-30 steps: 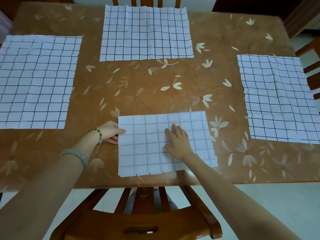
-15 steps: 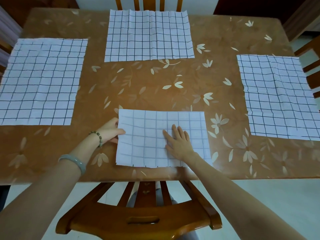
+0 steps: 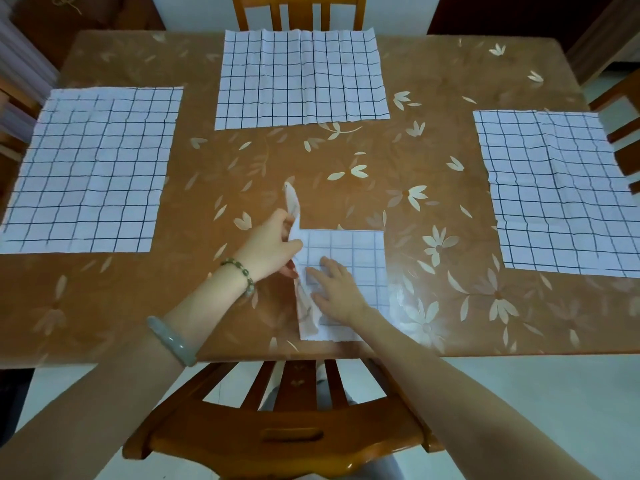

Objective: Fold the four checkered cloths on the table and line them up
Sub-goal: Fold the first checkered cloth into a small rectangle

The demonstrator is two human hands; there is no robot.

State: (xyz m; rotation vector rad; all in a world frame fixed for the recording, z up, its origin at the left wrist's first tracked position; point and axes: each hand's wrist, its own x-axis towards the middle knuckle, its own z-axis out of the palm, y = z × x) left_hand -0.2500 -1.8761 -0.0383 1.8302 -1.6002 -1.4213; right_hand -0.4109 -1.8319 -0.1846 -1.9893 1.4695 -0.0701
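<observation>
Four white cloths with dark check lines lie on the brown flowered table (image 3: 346, 161). The near cloth (image 3: 356, 258) is folded once, and its left half stands up off the table. My left hand (image 3: 273, 247) grips that raised left edge. My right hand (image 3: 332, 289) presses flat on the cloth's middle, fingers straight. Three others lie spread flat: the left cloth (image 3: 93, 168), the far cloth (image 3: 301, 77) and the right cloth (image 3: 557, 192).
A wooden chair back (image 3: 284, 434) stands under me at the table's near edge. Another chair (image 3: 298, 12) is at the far side, and chair parts (image 3: 623, 140) show at the right.
My left hand has lifted the near cloth's left edge and swung it up toward the right, so the cloth looks narrower. My right hand stays pressed on the middle.
</observation>
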